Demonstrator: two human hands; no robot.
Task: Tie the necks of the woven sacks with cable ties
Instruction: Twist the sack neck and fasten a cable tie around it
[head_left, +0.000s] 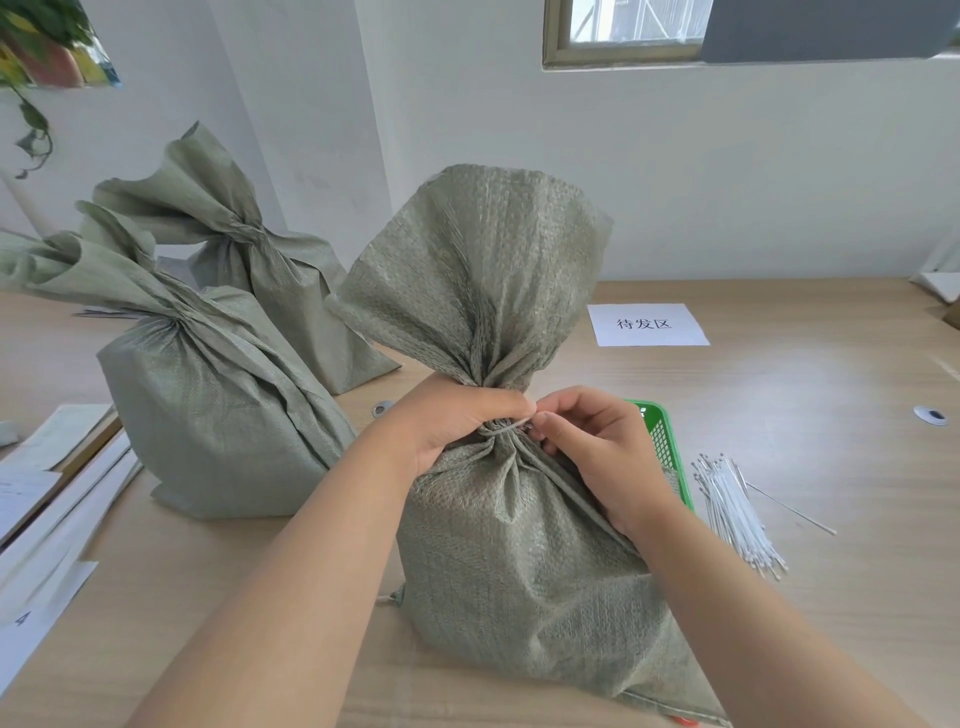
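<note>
1. Front sack stands upright near the table's front edge, neck pointing straight up.
2. Cable tie loops sideways round the neck, across the sack's long axis. Its end is on the R side, so R hand is nearer for the pull imo.
3. L hand: fingers curled tight round the neck just above the tie.
4. R hand pinches the tie end, touching L hand.
</note>
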